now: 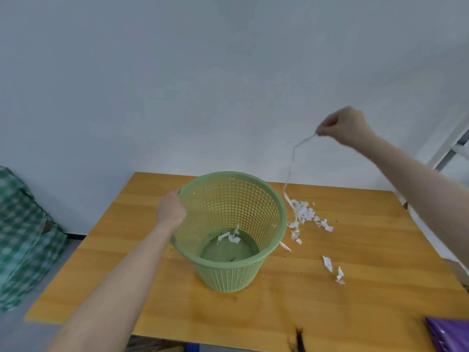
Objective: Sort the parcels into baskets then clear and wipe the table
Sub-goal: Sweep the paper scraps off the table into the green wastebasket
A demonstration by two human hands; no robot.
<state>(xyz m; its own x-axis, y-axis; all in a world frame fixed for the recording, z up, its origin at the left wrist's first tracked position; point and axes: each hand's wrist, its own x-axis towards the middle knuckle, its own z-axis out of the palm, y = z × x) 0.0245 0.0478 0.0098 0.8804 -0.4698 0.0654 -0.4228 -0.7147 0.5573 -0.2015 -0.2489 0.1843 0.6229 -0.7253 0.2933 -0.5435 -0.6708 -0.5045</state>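
Observation:
A green mesh basket (pixel 229 274) stands tilted on the wooden table (pixel 152 288), with a few white paper scraps (pixel 229 237) on its bottom. My left hand (pixel 170 208) grips the basket's left rim. My right hand (pixel 346 126) is raised high above the table's far right and pinches the top end of a long white paper strip (pixel 291 168). The strip hangs down to a pile of torn white paper bits (pixel 303 214) lying just right of the basket. Two more torn bits (pixel 332 269) lie nearer me on the table.
A purple parcel (pixel 448 335) shows at the table's near right corner. A green checked bag (pixel 22 240) stands on the floor to the left. A white wall rises behind the table. A white frame (pixel 454 143) stands at the far right.

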